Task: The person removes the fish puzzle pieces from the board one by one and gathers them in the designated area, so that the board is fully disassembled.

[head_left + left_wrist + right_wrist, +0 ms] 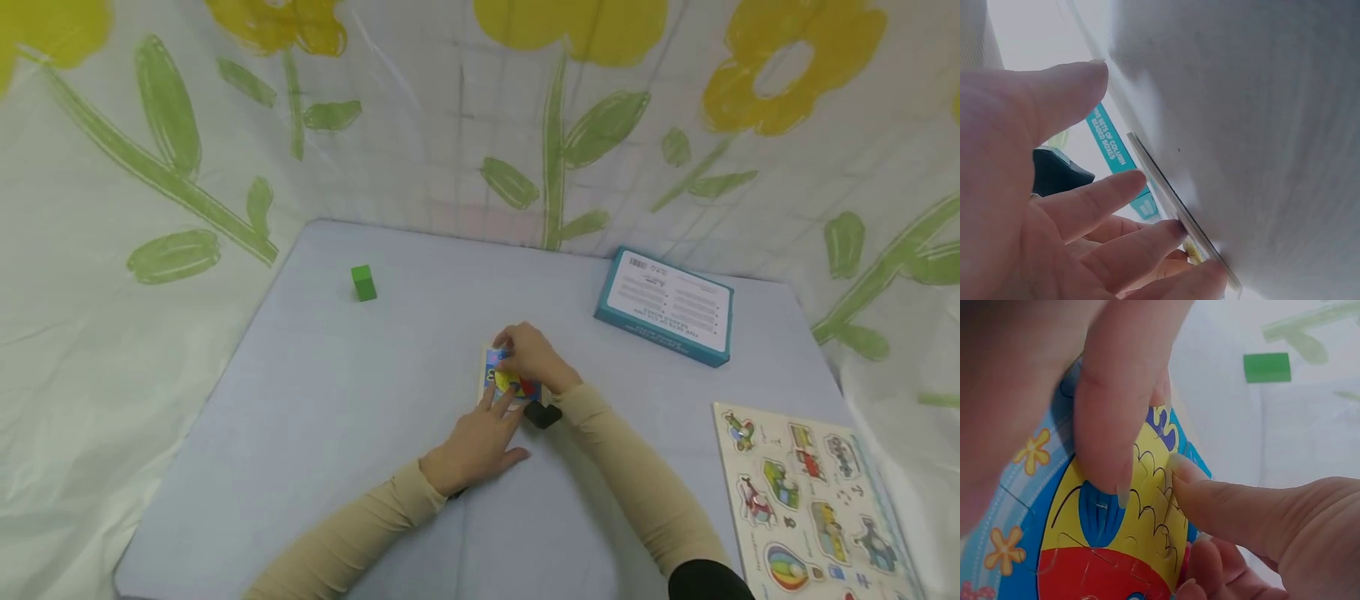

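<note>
A small fish jigsaw puzzle (492,360), a yellow-and-red fish on blue, lies on the table between both hands. My left hand (476,444) reaches from the near side with nearly straight fingers laid on its face; in the right wrist view one fingertip (1107,469) rests by the blue fin. From the far right comes my right hand (536,358), thumb (1210,494) on the yellow scales and the other fingers curled by the puzzle's edge, gripping there. The puzzle's thin edge (1179,209) shows low against the table in the left wrist view.
A green cube (363,283) stands at the back left. At the back right lies a teal box (667,304) with a white label. A picture puzzle board (813,500) with vehicles lies at the right edge. A flowered white curtain (420,125) hangs behind the table.
</note>
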A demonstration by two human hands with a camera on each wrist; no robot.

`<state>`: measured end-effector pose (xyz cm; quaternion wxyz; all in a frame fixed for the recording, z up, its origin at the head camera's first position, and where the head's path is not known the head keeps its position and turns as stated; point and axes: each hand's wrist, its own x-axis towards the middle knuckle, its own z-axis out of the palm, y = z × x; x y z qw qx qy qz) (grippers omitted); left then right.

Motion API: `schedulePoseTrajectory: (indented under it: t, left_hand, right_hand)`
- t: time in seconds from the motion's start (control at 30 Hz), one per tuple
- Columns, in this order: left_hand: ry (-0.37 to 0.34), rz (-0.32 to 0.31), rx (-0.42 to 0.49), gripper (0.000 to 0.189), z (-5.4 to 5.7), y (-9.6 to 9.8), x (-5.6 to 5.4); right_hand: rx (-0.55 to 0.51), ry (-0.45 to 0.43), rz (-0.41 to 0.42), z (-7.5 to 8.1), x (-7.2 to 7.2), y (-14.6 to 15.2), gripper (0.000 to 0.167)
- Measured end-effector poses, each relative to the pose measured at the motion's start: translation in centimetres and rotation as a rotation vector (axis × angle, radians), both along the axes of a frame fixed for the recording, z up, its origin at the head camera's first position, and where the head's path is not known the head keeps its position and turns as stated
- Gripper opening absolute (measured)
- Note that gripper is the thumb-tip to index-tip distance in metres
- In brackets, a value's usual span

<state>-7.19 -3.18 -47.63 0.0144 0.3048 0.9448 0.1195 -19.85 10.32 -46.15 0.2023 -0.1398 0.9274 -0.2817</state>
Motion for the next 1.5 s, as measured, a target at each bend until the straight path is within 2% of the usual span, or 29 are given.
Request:
schedulePoseTrajectory:
  t: [0.17,0.3,0.4,0.53,0.6,0.7,0.87,1.03,1.1,1.2,1.27,1.4,1.5]
  left_hand:
    - [-0.009,0.011,0.035,0.057,-0.1,-0.3,-0.4]
    - [-0.036,0.017,0.063,0.051,0.1,-0.5,-1.0]
    - [-0.050,0.015,0.066,0.049,0.2,-0.5,-1.3]
    - [-0.069,0.014,0.066,0.050,0.2,-0.6,-1.4]
    - [-0.064,0.017,0.070,0.050,0.0,-0.6,-1.4]
    - [-0.017,0.021,0.068,0.047,-0.1,-0.7,-1.4]
    - [0.061,0.035,0.059,0.045,-0.3,-0.8,-1.5]
    - [0.044,0.044,0.019,0.050,0.1,-0.8,-1.7]
    - [0.041,0.053,0.001,0.051,0.3,-0.7,-1.9]
    - [0.038,0.066,-0.019,0.050,0.5,-0.6,-2.2]
    - [0.043,0.073,-0.026,0.048,0.5,-0.5,-2.3]
    - [0.023,0.084,-0.051,0.052,0.4,-0.2,-2.0]
    - [-0.058,0.087,-0.062,0.061,0.4,0.2,-1.6]
  right_hand:
    - [-0.049,0.012,0.001,-0.2,0.4,0.2,0.028]
    - [-0.087,0.054,0.022,-0.4,0.5,0.4,0.036]
    - [-0.075,0.086,0.055,-0.4,0.4,0.5,0.044]
    - [-0.012,0.103,0.102,-0.1,0.2,0.4,0.042]
    - [0.000,0.100,0.112,0.0,0.0,0.3,0.040]
    - [-0.009,0.088,0.112,0.1,-0.2,0.2,0.038]
    - [-0.079,0.037,0.062,-0.2,-0.3,0.6,0.034]
    - [-0.251,0.000,-0.035,-0.4,-0.2,2.1,0.027]
    - [-0.329,-0.008,-0.093,-0.2,-0.1,3.4,0.030]
    - [-0.388,-0.029,-0.193,0.4,0.2,5.9,0.036]
    - [-0.382,-0.049,-0.258,0.7,0.5,8.0,0.038]
    - [-0.238,-0.085,-0.293,0.7,1.5,11.8,0.040]
    - [-0.137,-0.095,-0.294,0.6,2.1,14.0,0.040]
